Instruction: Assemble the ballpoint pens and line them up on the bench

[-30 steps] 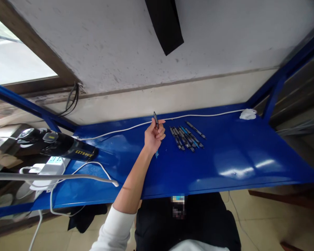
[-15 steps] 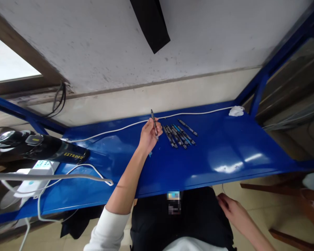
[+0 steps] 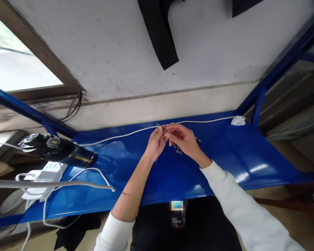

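Note:
Near the back edge of the blue shelf, my left hand (image 3: 156, 142) is closed on a dark pen (image 3: 158, 124), whose tip sticks out above the fingers. My right hand (image 3: 182, 138) meets it from the right, its fingers pinched round the same pen at its lower part. Below and behind my right hand lie several dark pens (image 3: 177, 149), mostly hidden by it. The end of one more pen (image 3: 198, 140) shows just right of that hand.
A black bottle (image 3: 81, 156) lies at the left by a white power strip (image 3: 48, 174). A white cable (image 3: 122, 135) runs along the back to a crumpled white item (image 3: 238, 120). A grey rod (image 3: 68, 183) juts in from the left. Blue frame posts stand at both sides.
My right hand has come up from beside my lap to the pen held in my left hand. It now covers most of the pens on the shelf. The view has shifted slightly.

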{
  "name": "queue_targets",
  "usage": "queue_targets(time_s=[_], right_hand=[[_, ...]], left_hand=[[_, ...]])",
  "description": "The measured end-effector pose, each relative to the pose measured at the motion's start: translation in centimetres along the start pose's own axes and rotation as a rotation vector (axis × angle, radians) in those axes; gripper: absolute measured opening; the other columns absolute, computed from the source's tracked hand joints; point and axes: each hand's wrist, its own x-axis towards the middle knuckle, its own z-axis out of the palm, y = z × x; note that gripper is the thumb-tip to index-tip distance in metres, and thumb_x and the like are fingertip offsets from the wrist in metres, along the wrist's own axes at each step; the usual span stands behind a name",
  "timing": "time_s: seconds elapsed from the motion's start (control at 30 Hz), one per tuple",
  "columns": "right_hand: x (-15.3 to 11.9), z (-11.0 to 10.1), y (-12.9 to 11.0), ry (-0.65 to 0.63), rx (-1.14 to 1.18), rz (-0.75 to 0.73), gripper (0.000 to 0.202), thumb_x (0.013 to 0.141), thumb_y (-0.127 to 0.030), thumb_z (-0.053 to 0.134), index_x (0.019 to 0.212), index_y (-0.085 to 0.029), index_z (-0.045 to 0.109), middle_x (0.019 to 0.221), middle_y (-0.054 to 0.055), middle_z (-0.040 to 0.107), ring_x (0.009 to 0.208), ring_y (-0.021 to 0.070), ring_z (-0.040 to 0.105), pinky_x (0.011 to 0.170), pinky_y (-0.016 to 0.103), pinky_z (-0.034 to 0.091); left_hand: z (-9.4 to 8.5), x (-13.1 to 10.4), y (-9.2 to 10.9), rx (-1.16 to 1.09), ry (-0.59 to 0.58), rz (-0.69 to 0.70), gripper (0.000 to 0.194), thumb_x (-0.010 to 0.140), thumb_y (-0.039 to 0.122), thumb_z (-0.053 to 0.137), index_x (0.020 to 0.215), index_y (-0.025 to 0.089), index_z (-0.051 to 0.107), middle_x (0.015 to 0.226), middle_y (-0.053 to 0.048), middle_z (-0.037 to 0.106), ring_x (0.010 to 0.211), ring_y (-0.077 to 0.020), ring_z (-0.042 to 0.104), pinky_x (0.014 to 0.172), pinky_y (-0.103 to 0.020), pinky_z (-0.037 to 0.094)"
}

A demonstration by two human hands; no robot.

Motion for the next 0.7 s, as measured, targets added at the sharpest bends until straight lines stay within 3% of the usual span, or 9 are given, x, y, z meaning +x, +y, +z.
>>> queue_targets(time_s=[0.17, 0.27, 0.37, 0.43, 0.53, 0.63, 0.7], right_hand=[[4.0, -0.7, 2.8, 0.134, 0.43, 0.139, 0.035, 0.084, -0.042, 0.104, 0.108, -0.024, 0.086, 0.112, 0.004, 0.087, 0.088, 0.0141, 0.079, 0.087, 0.028, 0.067], [4.5, -1.5, 4.0, 0.278, 0.545, 0.19, 0.028, 0.086, -0.034, 0.103, 0.104, -0.023, 0.084, 0.108, 0.002, 0.086, 0.082, 0.0102, 0.074, 0.082, 0.024, 0.063], [4.2, -2.4, 4.5, 0.389, 0.676, 0.256, 0.023, 0.094, -0.038, 0.097, 0.099, -0.025, 0.078, 0.099, -0.002, 0.082, 0.085, 0.0114, 0.074, 0.08, 0.025, 0.063], [3.9, -3.2, 4.4, 0.398, 0.787, 0.281, 0.024, 0.099, -0.04, 0.093, 0.098, -0.026, 0.073, 0.091, -0.004, 0.077, 0.089, 0.014, 0.076, 0.081, 0.029, 0.064], [3.6, -4.3, 3.8, 0.353, 0.949, 0.286, 0.024, 0.108, -0.04, 0.081, 0.096, -0.026, 0.066, 0.069, -0.009, 0.057, 0.061, 0.0104, 0.06, 0.064, 0.024, 0.057], [3.5, -5.3, 3.3, 0.346, 1.05, 0.323, 0.037, 0.118, -0.046, 0.061, 0.088, -0.024, 0.059, 0.058, -0.011, 0.036, 0.045, 0.0084, 0.034, 0.046, 0.021, 0.037], [3.4, -5.8, 3.3, 0.359, 1.081, 0.356, 0.043, 0.118, -0.046, 0.054, 0.081, -0.024, 0.052, 0.056, -0.011, 0.031, 0.043, 0.0088, 0.028, 0.042, 0.022, 0.031]], left_hand=[[-1.5, 0.9, 0.8, 0.118, 0.174, 0.139, 0.043, 0.075, 0.044, 0.11, 0.105, 0.02, 0.089, 0.105, -0.005, 0.085, 0.103, -0.0164, 0.077, 0.098, -0.028, 0.056], [-1.6, 0.9, 1.3, 0.27, 0.178, 0.187, 0.048, 0.079, 0.055, 0.105, 0.111, 0.022, 0.091, 0.116, -0.008, 0.086, 0.114, -0.0199, 0.077, 0.102, -0.03, 0.055], [-1.7, 0.8, 1.8, 0.266, 0.251, 0.266, 0.054, 0.089, 0.07, 0.092, 0.112, 0.022, 0.091, 0.125, -0.012, 0.085, 0.121, -0.0223, 0.076, 0.107, -0.033, 0.054], [-2.2, 1.1, 2.2, 0.238, 0.307, 0.296, 0.056, 0.089, 0.073, 0.091, 0.11, 0.021, 0.09, 0.119, -0.012, 0.085, 0.116, -0.0222, 0.078, 0.104, -0.033, 0.056], [-2.8, 1.4, 2.5, 0.236, 0.365, 0.361, 0.057, 0.081, 0.072, 0.098, 0.1, 0.019, 0.089, 0.103, -0.008, 0.083, 0.101, -0.0197, 0.078, 0.095, -0.031, 0.058], [-0.8, -0.2, 2.5, 0.355, 0.346, 0.513, 0.049, 0.083, 0.066, 0.099, 0.097, 0.021, 0.087, 0.087, -0.003, 0.078, 0.085, -0.0151, 0.073, 0.086, -0.028, 0.057], [2.8, -3.2, 2.8, 0.417, 0.246, 0.543, 0.035, 0.096, 0.058, 0.092, 0.103, 0.024, 0.088, 0.083, -0.002, 0.076, 0.08, -0.0143, 0.07, 0.084, -0.028, 0.058]])
